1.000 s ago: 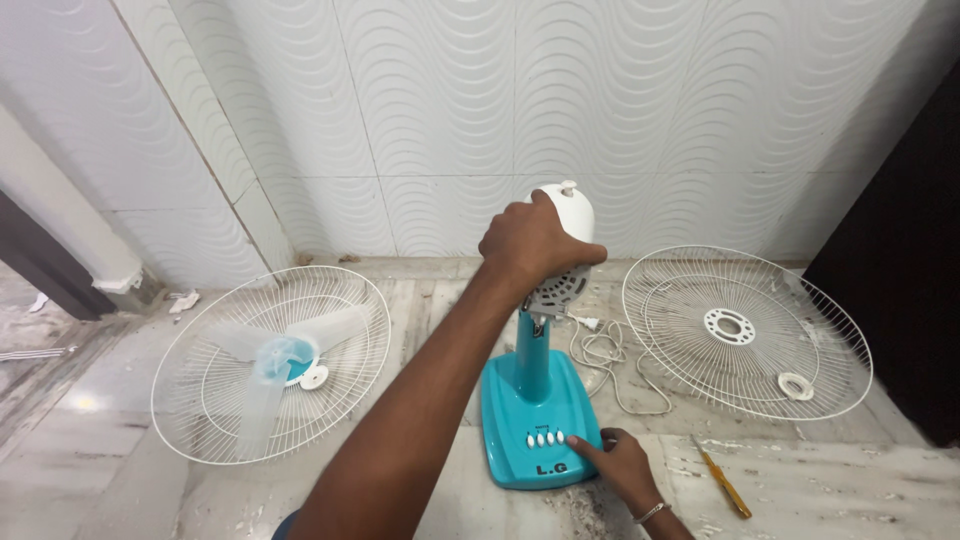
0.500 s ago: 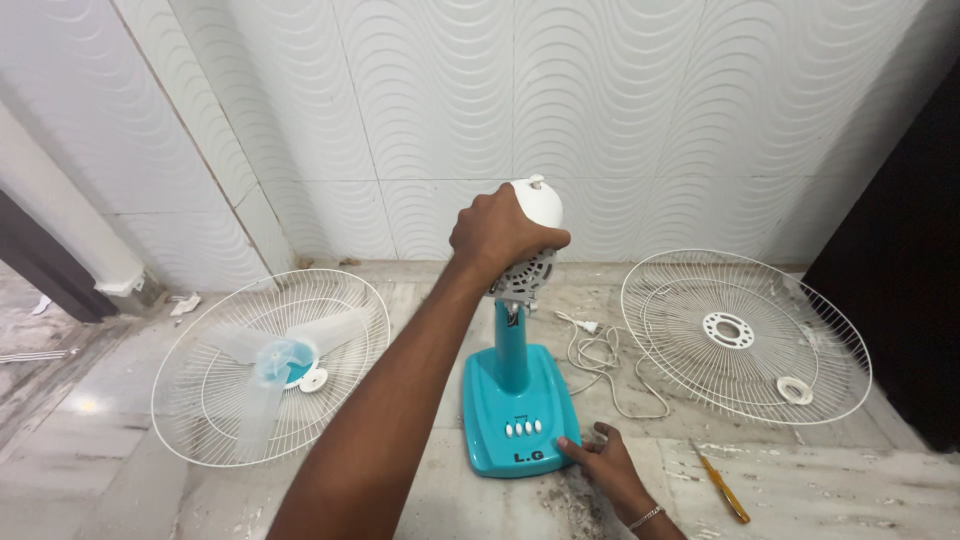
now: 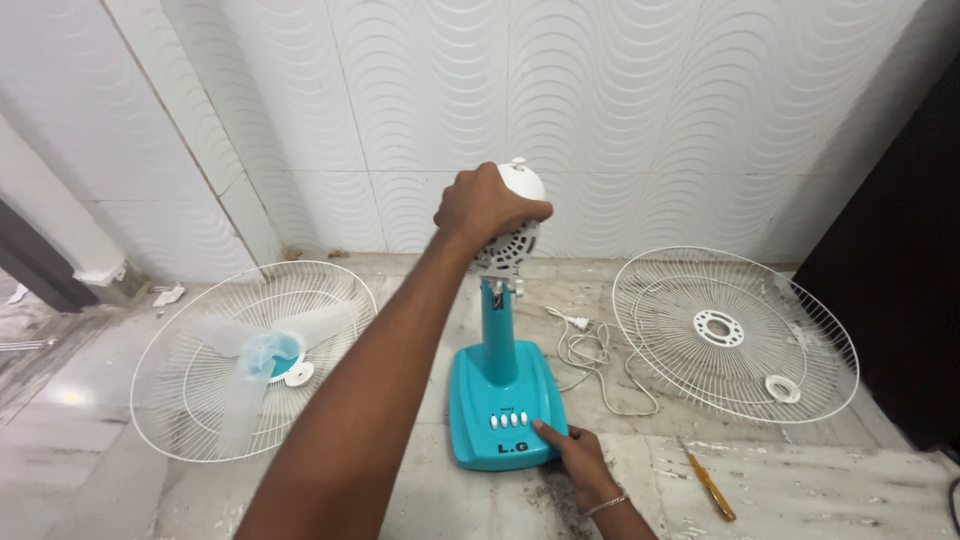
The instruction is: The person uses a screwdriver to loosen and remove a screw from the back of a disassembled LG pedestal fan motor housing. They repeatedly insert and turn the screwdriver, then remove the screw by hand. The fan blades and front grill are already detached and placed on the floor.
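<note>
While steadied at both ends, dismantled table fan, catalogued near to far.

Right hand (image 3: 575, 462): nearest the camera, low in view, fingers spread flat, forefinger tip touching the near right corner of the base, just beside the button row. Not clasped round anything; pressing down only.

Screwdriver (image 3: 710, 485): yellow handle, lying on the floor just right of that hand, apart from it.

Base (image 3: 500, 405): teal, wedge-shaped, flat on the marble floor (image 3: 860, 480), buttons facing the camera.

Stem (image 3: 497, 335): teal, upright, rising from the back of the base; long axis vertical, running straight up from the right hand's level to the left hand.

Left hand (image 3: 485, 205): arm stretched forward across the view, fingers clamped over the top of the motor (image 3: 515, 225), a white housing with a vented back, seated on the stem's upper end. Directly above and slightly beyond the base; the nearer hand to the motor by far.

Cord (image 3: 590, 350): white, loose coils on the floor right of the stem, plug toward the wall.

Left guard (image 3: 170, 400): white wire, lying flat, pale translucent blade (image 3: 265, 355) resting inside it.

Right guard (image 3: 800, 320): white wire, lying flat, small white ring (image 3: 782, 388) on its near edge.

Wall (image 3: 650, 110): white wavy tiles, farthest.
</note>
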